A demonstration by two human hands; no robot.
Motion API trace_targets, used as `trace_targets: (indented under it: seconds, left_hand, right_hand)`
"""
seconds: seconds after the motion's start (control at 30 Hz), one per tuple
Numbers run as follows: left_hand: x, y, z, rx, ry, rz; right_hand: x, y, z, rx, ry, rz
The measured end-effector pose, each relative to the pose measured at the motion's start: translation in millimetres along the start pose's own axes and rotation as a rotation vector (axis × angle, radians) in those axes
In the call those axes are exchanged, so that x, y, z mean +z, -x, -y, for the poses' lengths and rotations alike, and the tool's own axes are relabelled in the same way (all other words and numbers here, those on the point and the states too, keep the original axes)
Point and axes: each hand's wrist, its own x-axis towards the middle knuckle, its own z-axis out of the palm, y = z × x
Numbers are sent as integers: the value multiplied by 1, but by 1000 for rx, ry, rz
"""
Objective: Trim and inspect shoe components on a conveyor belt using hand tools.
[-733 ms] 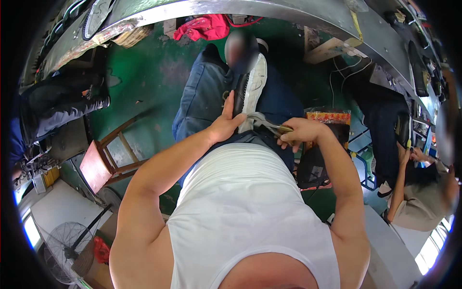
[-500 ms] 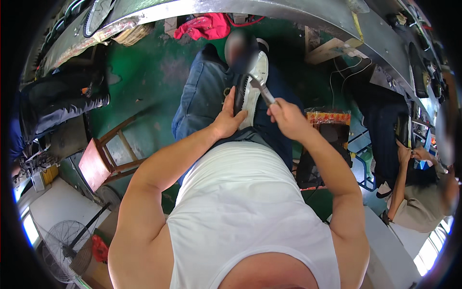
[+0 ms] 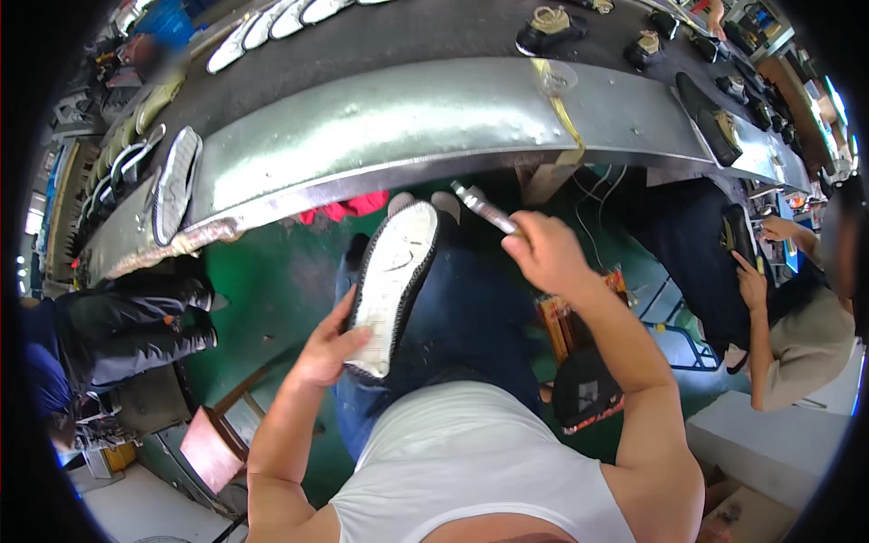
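My left hand (image 3: 330, 348) is closed around the heel end of a shoe (image 3: 395, 281) with dark sides, thumb on the sole. The shoe's white sole faces up, and its toe points away from me over my lap. In my right hand (image 3: 550, 258) is a short silver metal hand tool (image 3: 487, 211), gripped by its handle end; its exact kind is unclear. The tool's tip points up and left, in the air to the right of the shoe and apart from it.
Ahead runs a metal bench edge (image 3: 362, 136), with a sole-up shoe (image 3: 176, 185) at its left. White soles (image 3: 267, 25) and dark shoes (image 3: 550, 32) lie on the dark surface beyond. A wooden stool (image 3: 213, 448) stands at left; a co-worker (image 3: 797, 335) sits at right.
The view has tilted up, showing more bench. The shoe has come up off my lap and left, its sole turned to face me. The tool has moved away from the shoe.
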Motion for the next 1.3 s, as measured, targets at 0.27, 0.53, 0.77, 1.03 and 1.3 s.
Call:
trace_targets:
  seconds: [0.27, 0.53, 0.77, 1.03, 1.3]
  left_hand:
    - [41, -181, -214, 320, -518, -27]
    - [69, -421, -253, 888, -2254, -155]
    - [-12, -453, -302, 1140, -1217, -494]
    - [-155, -564, -365, 685, -1190, -919]
    - [-85, -629, -388, 362, -1218, -916]
  right_hand:
    - [-42, -125, -76, -205, 391, -215]
    - [-36, -149, -95, -66, 273, -225]
    - [-43, -150, -97, -73, 244, -196]
    - [-44, -146, -103, -14, 260, -113]
    - [-44, -149, -96, -56, 321, -108]
